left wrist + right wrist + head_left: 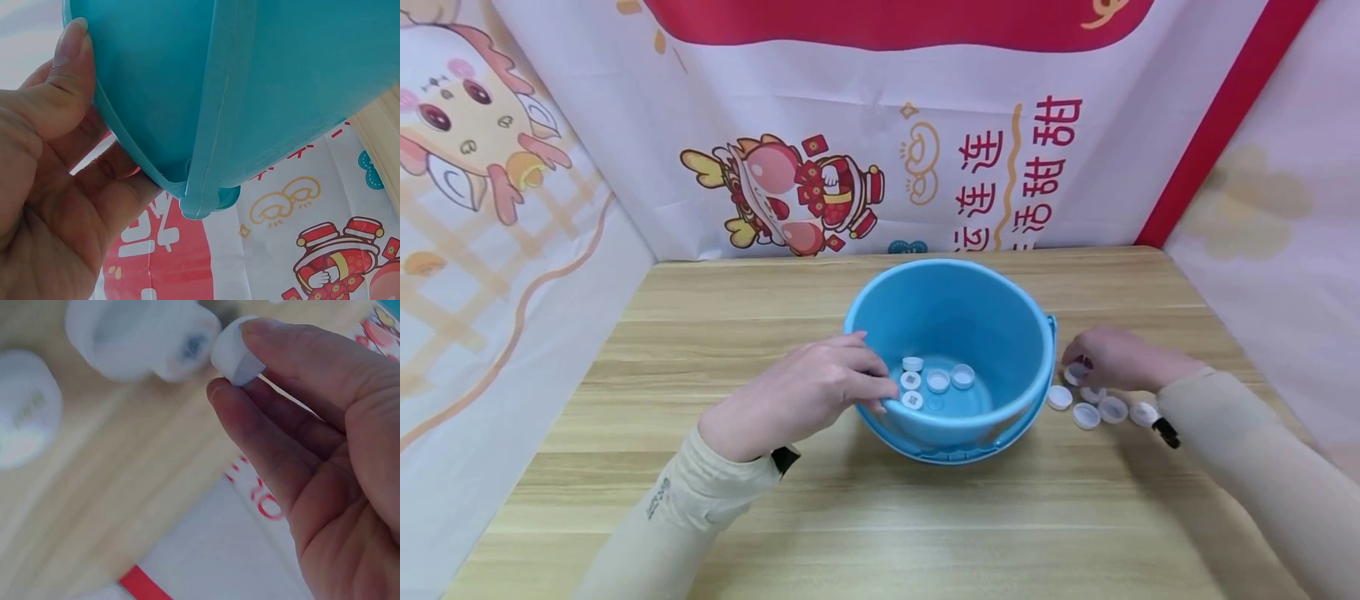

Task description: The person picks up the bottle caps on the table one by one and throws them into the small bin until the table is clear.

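A blue bucket (951,421) stands on the wooden table with several white bottle caps (937,382) lying on its bottom. My left hand (808,387) grips the bucket's rim at the near left; in the left wrist view the thumb lies on one side of the rim and the fingers on the other. To the right of the bucket, my right hand (1116,358) pinches a white bottle cap (234,353) between thumb and fingers, close over the table. Several more white caps (1086,416) lie loose beside and below that hand, some with a printed code on top.
The bucket's handle (955,457) hangs down along its near side. Printed cloth (865,92) with cartoon figures and red writing walls off the back and both sides of the wooden table (737,300). The loose caps lie close to the bucket's right side.
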Demonstrator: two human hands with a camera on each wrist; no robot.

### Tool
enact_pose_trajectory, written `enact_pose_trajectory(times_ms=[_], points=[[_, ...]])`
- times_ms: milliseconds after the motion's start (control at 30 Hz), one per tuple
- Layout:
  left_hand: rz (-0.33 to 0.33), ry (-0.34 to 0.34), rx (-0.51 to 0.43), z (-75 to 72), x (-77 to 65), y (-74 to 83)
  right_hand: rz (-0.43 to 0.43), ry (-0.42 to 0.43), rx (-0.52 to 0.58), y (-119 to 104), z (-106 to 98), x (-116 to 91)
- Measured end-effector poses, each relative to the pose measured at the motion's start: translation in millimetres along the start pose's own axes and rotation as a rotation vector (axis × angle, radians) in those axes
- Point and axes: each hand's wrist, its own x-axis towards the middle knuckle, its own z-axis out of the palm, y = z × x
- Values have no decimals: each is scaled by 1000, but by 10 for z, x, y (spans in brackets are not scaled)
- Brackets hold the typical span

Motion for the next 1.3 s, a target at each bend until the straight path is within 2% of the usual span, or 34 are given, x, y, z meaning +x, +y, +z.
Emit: enact_pose_trajectory(times_ms=[100, 267, 400, 600, 700, 867, 1033, 1167, 1300], points=[[4, -1, 2, 7, 8, -5, -55, 82, -41, -26, -151, -128], [-1, -7, 6, 8, 16, -14, -127, 253, -147, -182, -520, -352], [-1, -5, 1, 6, 13, -18, -155, 367, -230, -421, -847, -480], [-7, -10, 3, 4, 4, -17, -231, 441, -276, -850, -1267, -571], [-14, -10, -2, 3, 0, -18, -254, 417, -313, -1077, -1412, -550], [-11, -5, -4, 0, -3, -15, -294, 323, -366, -1444, -1542, -423], [-9, -9, 2, -4, 5, -8, -368, 256, -384, -1752, -1564, -275], [-25, -16, -4, -1, 5, -6, -353, 175, -401, -1926, -1557, -145], [-27, -16, -5, 2, 3, -5, -346, 132, -421, -1998, -1519, -10]])
